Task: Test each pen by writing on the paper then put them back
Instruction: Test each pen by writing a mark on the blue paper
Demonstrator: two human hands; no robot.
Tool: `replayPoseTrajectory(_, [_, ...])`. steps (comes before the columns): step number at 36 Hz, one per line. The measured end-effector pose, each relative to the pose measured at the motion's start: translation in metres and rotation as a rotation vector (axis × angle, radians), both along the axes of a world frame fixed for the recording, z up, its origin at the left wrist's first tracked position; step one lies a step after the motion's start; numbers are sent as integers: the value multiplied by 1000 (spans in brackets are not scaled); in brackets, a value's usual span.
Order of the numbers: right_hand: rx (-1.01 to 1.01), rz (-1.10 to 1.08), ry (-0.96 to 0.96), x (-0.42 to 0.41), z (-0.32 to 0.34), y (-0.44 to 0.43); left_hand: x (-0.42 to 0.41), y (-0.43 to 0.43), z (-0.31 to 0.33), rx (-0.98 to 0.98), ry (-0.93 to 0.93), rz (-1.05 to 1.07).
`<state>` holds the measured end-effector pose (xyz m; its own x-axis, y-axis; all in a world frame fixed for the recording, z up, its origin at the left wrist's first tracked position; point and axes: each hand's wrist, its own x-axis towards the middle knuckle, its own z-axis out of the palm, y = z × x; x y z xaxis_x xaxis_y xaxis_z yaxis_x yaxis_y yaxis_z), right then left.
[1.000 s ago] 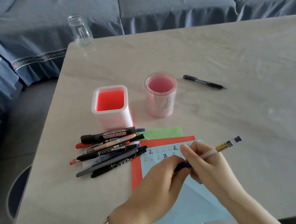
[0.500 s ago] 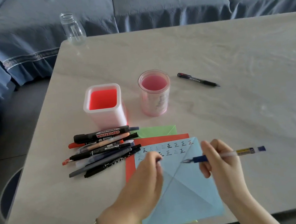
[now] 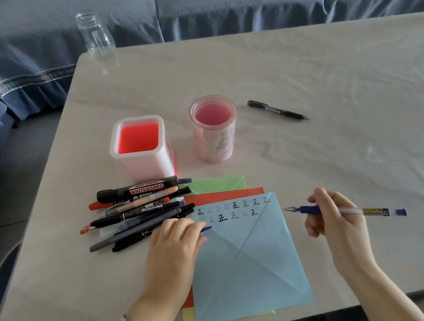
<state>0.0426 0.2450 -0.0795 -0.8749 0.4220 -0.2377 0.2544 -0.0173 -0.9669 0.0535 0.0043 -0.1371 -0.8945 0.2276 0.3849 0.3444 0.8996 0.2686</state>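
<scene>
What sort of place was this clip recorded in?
Probably a home living room: a blue-covered sofa wraps around a low pale table holding pen holders and coloured paper.

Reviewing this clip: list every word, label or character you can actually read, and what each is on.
"WHITEBOARD": on the black marker at the top of the pen pile.
"正": handwritten repeatedly in two rows on the blue paper.
Small line above "WHITEBOARD": too blurred to read.
Print on the other pens in the pile: too small.
Yellow label on the pen in the right hand: unreadable.
Pattern on the round pink cup: unreadable.
</scene>
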Motion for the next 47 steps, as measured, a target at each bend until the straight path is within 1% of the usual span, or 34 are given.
replayPoseTrajectory(2, [-14, 22, 20, 0, -2, -1, 1, 2, -1, -12, 22, 36])
replayPoseTrajectory(4, [-39, 52, 32, -2, -3, -2, 2, 8, 2, 21, 52, 39])
replayPoseTrajectory(6, [-51, 79, 27, -5, -4, -4, 4, 20, 6, 77, 39, -29])
replayPoseTrajectory(8, [-52, 86, 31, -9, -6, -6, 5, 35, 9, 80, -28, -121])
replayPoseTrajectory(10, [-31, 67, 41, -14, -8, -9, 6, 49, 10, -6, -106, -191])
replayPoseTrajectory(13, [33, 22, 78, -21, -10, -13, 3, 63, 8, -172, -204, -204])
replayPoseTrajectory(17, [124, -30, 113, -30, -17, -19, -3, 67, 2, -228, -288, -208])
replayPoseTrajectory(20, [194, -53, 111, -36, -27, -23, -4, 66, 1, -254, -304, -209])
replayPoseTrajectory(22, [255, -45, 106, -38, -35, -26, -4, 66, 0, -226, -305, -218])
replayPoseTrajectory(25, [353, -39, 116, -37, -42, -30, -4, 65, -3, -126, -318, -245])
replayPoseTrajectory(29, [406, -40, 170, -37, -43, -32, -6, 65, -4, -94, -312, -251])
replayPoseTrajectory(35, [432, 14, 208, -36, -46, -34, -6, 66, -3, -54, -307, -252])
replayPoseTrajectory(47, [413, 14, 216, -36, -51, -31, -5, 66, -2, -22, -315, -257])
